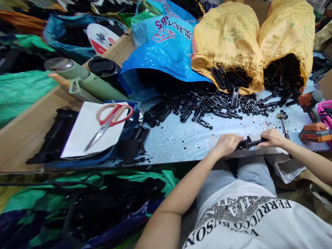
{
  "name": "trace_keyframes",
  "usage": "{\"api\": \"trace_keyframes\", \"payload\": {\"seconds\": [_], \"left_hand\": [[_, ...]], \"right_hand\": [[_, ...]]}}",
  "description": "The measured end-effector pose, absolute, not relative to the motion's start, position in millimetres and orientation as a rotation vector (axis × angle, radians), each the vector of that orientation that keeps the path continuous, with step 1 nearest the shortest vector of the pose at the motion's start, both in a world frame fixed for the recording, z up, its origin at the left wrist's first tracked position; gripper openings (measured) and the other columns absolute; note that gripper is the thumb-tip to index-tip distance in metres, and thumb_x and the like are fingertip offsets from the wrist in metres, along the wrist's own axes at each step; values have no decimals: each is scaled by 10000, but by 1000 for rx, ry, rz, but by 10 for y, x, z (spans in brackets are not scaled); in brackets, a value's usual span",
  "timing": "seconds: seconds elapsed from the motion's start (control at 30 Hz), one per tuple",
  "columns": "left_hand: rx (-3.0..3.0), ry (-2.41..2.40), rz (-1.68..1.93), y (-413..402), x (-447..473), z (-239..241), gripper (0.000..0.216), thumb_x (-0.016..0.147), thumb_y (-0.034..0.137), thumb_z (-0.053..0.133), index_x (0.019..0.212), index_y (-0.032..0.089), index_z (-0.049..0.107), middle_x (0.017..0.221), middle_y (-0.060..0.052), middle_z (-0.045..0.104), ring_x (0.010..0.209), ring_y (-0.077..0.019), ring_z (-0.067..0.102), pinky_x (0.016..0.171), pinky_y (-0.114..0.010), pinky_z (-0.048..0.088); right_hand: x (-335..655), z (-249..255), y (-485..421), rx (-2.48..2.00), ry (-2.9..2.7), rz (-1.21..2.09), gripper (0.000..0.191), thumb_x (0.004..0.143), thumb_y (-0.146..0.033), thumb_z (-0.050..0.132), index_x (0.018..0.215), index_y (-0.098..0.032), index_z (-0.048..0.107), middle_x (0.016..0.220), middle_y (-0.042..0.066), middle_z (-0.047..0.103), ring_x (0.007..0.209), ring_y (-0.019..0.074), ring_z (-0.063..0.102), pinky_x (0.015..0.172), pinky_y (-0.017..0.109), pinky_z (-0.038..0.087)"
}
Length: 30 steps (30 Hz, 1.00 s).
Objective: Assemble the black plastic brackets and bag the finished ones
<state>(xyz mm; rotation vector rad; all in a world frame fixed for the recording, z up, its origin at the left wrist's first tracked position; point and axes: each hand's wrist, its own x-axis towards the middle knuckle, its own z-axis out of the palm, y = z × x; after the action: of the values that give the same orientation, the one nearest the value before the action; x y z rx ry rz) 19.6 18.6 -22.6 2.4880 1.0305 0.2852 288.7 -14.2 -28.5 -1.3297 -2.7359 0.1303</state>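
At the table's front edge, my left hand (227, 144) is closed around one end of a long black plastic part (249, 143). The other end sits in the closed fingers of my right hand (273, 138). The part lies roughly level between both hands; its ends are hidden by my fingers. Beyond my hands, similar black plastic pieces (199, 105) lie in a loose heap with small screws (252, 103). Just past my right hand rests a small hammer-like tool (284, 124) with a metal shaft.
An orange cordless drill (312, 117) stands at the right by a pink basket (325, 107). Red-handled scissors (109, 119) lie on white paper (75, 138) at the left, near a green flask (95, 81). Behind are a blue bag (160, 48) and yellow sacks (228, 34) holding black parts.
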Motion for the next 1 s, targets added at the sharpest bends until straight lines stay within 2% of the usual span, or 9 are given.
{"api": "trace_keyframes", "payload": {"seconds": [0.1, 0.27, 0.47, 0.53, 0.6, 0.67, 0.77, 0.87, 1.0], "left_hand": [[2475, 1106, 255, 239, 225, -283, 486, 963, 393, 290, 726, 182, 658, 720, -54, 666, 730, -163, 617, 642, -254, 383], [2549, 1194, 430, 284, 227, -323, 478, 948, 400, 324, 703, 155, 653, 732, -87, 667, 713, -179, 613, 616, -272, 385], [2230, 649, 861, -206, 171, 36, 709, 937, 532, 41, 558, 186, 531, 535, -50, 573, 537, -137, 535, 575, -277, 423], [2012, 579, 989, -481, 256, 146, 717, 927, 546, 3, 547, 190, 496, 510, -47, 553, 510, -126, 524, 549, -266, 435], [1879, 549, 1155, -684, 363, 209, 719, 918, 557, -11, 554, 191, 489, 496, -44, 537, 501, -124, 522, 542, -265, 444], [1815, 581, 1377, -763, 458, 224, 726, 911, 580, 14, 625, 182, 549, 560, -57, 572, 556, -136, 556, 575, -278, 466], [1860, 618, 1612, -685, 539, 166, 731, 897, 621, 79, 892, 156, 642, 825, -110, 655, 794, -191, 624, 707, -329, 503], [1973, 633, 1618, -514, 519, 17, 666, 918, 584, 129, 1145, 149, 578, 1010, -134, 652, 989, -232, 608, 823, -372, 496], [2203, 960, 1423, -267, 368, -306, 628, 937, 528, 143, 1310, 134, 458, 1046, -155, 635, 980, -231, 611, 803, -349, 496]], "right_hand": [[2811, -233, -231, -1301, -2704, 224, 621, 845, -706, 292, 630, -180, 544, 572, 36, 565, 527, 134, 520, 517, 261, 262], [2724, -90, -285, -1323, -2663, 196, 608, 892, -647, 259, 648, -175, 556, 577, 42, 553, 512, 134, 496, 504, 269, 261], [2573, 216, -596, -899, -2458, 761, 638, 875, -682, 184, 675, -198, 548, 542, 31, 506, 526, 140, 502, 525, 273, 355], [2418, 194, -740, -747, -2315, 943, 685, 863, -699, 91, 654, -214, 526, 517, 31, 474, 508, 148, 494, 523, 288, 387], [2205, 89, -810, -671, -2075, 966, 706, 832, -731, 43, 668, -231, 513, 531, 32, 459, 517, 162, 498, 532, 311, 423], [1955, -60, -767, -676, -1713, 836, 670, 798, -776, 111, 778, -251, 528, 647, 42, 506, 606, 185, 540, 592, 350, 472], [1576, -300, -534, -759, -1177, 696, 527, 801, -739, 268, 989, -311, 512, 975, 48, 557, 824, 197, 589, 740, 423, 507], [1343, -512, -224, -797, -1019, 738, 447, 821, -662, 361, 1075, -318, 493, 1174, 50, 520, 957, 193, 589, 825, 436, 506], [1508, -608, 373, -968, -1253, 725, 473, 825, -595, 430, 1142, -246, 474, 1201, 94, 522, 1079, 218, 545, 907, 428, 471]]}}
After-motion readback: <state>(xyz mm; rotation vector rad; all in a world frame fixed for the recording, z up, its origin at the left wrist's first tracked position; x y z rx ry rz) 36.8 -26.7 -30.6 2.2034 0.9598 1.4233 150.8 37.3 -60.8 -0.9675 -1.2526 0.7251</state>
